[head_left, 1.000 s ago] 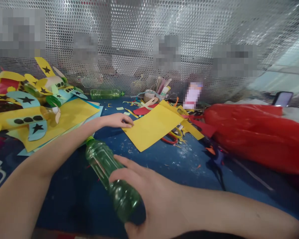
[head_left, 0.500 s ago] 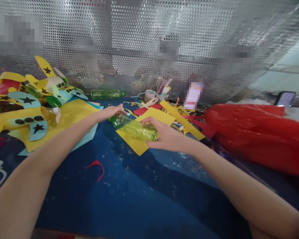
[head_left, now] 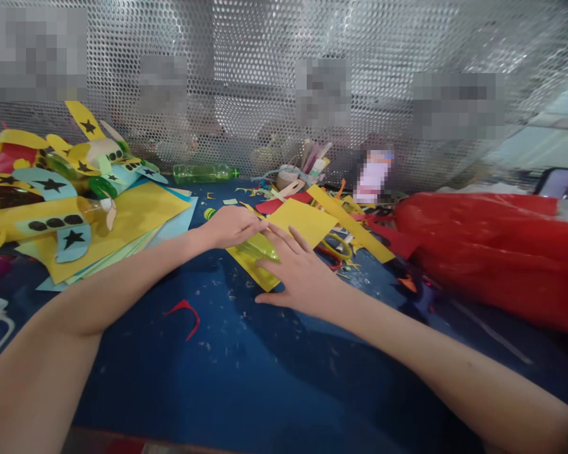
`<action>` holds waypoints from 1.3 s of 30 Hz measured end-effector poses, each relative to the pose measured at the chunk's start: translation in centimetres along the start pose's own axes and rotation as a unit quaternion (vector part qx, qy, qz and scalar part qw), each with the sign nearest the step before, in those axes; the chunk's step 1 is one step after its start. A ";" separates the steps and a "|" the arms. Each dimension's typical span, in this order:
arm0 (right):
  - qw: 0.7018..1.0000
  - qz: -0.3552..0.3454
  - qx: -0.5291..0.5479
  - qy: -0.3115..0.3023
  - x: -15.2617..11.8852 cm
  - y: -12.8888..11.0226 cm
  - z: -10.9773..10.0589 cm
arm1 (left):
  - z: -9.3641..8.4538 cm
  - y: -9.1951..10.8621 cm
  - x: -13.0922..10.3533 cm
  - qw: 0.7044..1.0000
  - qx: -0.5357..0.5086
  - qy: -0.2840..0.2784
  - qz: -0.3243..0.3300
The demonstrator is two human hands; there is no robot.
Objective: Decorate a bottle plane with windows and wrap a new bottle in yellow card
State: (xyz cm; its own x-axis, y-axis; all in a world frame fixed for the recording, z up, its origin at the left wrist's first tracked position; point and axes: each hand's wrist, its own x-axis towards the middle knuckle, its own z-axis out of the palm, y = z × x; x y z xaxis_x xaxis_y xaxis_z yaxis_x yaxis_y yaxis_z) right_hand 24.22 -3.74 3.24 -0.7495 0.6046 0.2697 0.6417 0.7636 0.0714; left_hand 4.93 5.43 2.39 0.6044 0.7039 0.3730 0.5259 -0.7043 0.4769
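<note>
A clear green plastic bottle lies on its side on a yellow paper sheet, mostly covered by my hands. My left hand is over its neck end, fingers together and bent around the top; the green cap shows beyond the wrist. At the base end, my right hand rests with fingers spread and thumb apart, its fingertips near those of my left hand. A corner of the sheet shows under the bottle.
Decorated bottle planes and stacked coloured paper are at left. Another green bottle lies by the perforated metal screen. Scissors, paper scraps and a red plastic bag lie to the right. A red scrap is in front.
My left hand has moved right from the cap along the bottle, its fingers now closed together. My right hand has opened from its grasp of the base and spread flatter over it.
</note>
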 end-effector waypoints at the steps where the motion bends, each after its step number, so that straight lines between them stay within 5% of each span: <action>1: 1.000 -0.004 -0.011 -0.004 0.0 -0.2 -0.1 | 0.0 -0.1 0.0 1.000 0.008 -0.001 0.001; 9: 1.000 -0.013 -0.025 0.009 0.4 -1.3 -0.2 | -0.8 0.1 -0.1 0.995 0.013 0.005 0.096; 14: 0.983 0.093 0.138 0.082 0.8 0.7 -0.5 | -1.7 0.5 -0.4 0.997 -0.053 0.024 0.057; 20: 0.922 0.286 0.242 0.098 1.7 4.4 -0.7 | -0.8 0.3 -0.5 0.997 0.025 0.006 0.078; 33: 0.936 0.341 0.076 0.030 1.6 4.6 -0.6 | -0.9 0.0 0.3 0.989 0.077 0.034 0.123; 39: 0.937 0.340 0.083 0.006 1.6 5.4 -1.3 | -0.8 0.2 0.7 0.987 0.117 0.032 0.104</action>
State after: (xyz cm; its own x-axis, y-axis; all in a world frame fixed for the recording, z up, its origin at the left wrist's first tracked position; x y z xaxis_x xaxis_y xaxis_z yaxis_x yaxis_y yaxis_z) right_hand 26.69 1.09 5.27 -0.1733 0.9623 0.2099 0.9349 0.2277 -0.2721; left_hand 4.97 5.83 3.35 0.6792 0.5401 0.4970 0.5217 -0.8315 0.1908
